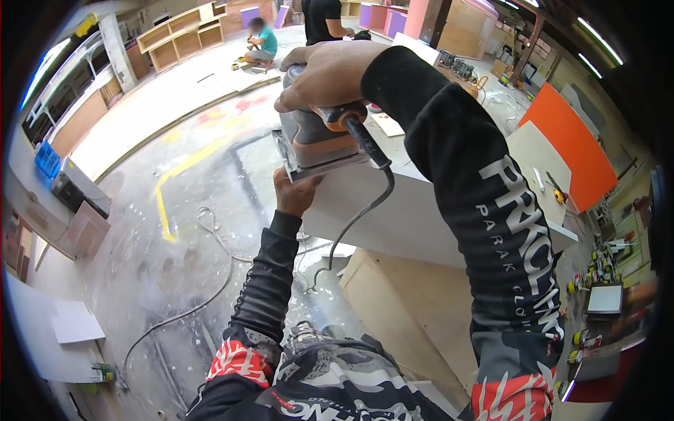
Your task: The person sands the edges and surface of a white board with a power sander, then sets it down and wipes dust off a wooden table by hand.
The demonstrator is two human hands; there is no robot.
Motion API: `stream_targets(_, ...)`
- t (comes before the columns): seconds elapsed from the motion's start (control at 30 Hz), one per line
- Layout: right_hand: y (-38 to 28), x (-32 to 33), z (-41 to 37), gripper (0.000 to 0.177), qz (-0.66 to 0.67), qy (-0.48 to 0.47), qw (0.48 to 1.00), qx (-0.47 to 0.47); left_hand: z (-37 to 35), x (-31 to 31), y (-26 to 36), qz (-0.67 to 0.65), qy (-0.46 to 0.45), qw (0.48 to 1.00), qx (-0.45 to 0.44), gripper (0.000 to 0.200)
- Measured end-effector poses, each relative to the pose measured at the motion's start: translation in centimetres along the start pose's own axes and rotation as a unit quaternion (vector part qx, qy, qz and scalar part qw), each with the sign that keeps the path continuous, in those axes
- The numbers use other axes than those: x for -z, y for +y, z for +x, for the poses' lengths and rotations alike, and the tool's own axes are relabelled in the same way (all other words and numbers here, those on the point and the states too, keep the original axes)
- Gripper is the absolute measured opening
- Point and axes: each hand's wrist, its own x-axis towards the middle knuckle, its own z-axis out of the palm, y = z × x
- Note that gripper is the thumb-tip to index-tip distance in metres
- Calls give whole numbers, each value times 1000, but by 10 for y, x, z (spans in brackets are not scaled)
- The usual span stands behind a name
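1. Plainly, the right hand (pixel 328 76) has its fingers wrapped over the top of a sander (pixel 314 146), directly under that palm.
2. Below these fingers, the left hand (pixel 295 192) is at the end of a white panel (pixel 393 210); its fingertips are hidden, so I cannot tell whether they grip.
3. Right of the left fingers, a cord (pixel 391 181) hangs from the sander.
4. Well beyond both hands' fingers: 2 people (pixel 264 42).

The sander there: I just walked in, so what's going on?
The right hand grips a corded sander from above, its flat base at the edge of a white panel. The left hand is just below, by the panel's end; its exact grip is unclear. The cord hangs down past the panel. Farther back, someone in a teal shirt is low to the floor.
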Motion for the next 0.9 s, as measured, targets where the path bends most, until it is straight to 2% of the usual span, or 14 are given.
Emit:
stream_targets(0.07, 10, 1, -16, 69, 20, -27, 999, 8, -5, -6, -1, -50, 30, 998, 20, 24)
stream_targets(0.1, 28, -9, -5, 70, -41, 5, 999, 34, -5, -5, 2, -75, 23, 994, 75, 23)
stream_targets(0.17, 51, -16, -19, 68, -27, -3, 1000, 13, -9, -1, 7, -124, 2, 978, 165, 22)
stream_targets(0.2, 63, -16, -28, 65, -10, -7, 1000, -6, -10, -1, 11, -128, 3, 978, 165, 22)
stream_targets(0.27, 89, -18, -48, 63, -10, -22, 1000, 3, -14, -7, 12, -213, 6, 963, 164, 23)
stream_targets(0.3, 86, -10, -67, 66, 9, -39, 999, -34, -15, -8, 9, -212, 5, 966, 150, 23)
stream_targets(0.33, 103, -13, -74, 70, 14, -25, 999, -26, -15, -9, 7, -217, 3, 964, 152, 23)
stream_targets(0.4, 124, -2, -98, 73, 54, -66, 995, -51, -14, -8, 9, -212, 10, 964, 158, 22)
stream_targets(0.53, 171, -5, -140, 75, 63, -41, 997, -25, -20, -13, -7, -206, 14, 967, 152, 27)
stream_targets(0.6, 173, 6, -164, 76, 92, -70, 990, -83, -21, -12, -9, -212, 11, 965, 155, 29)
stream_targets(0.67, 181, 9, -185, 77, 69, -62, 988, -124, -21, -12, -9, -186, 14, 972, 145, 30)
stream_targets(0.73, 192, 9, -204, 76, 51, -53, 986, -150, -25, -15, -14, -213, 19, 963, 162, 30)
stream_targets(0.87, 209, 7, -226, 77, 119, -37, 977, -173, -30, -12, -24, -233, 19, 958, 164, 31)
stream_targets(0.9, 212, 8, -229, 76, 127, -41, 979, -154, -30, -11, -24, -218, 24, 963, 159, 32)
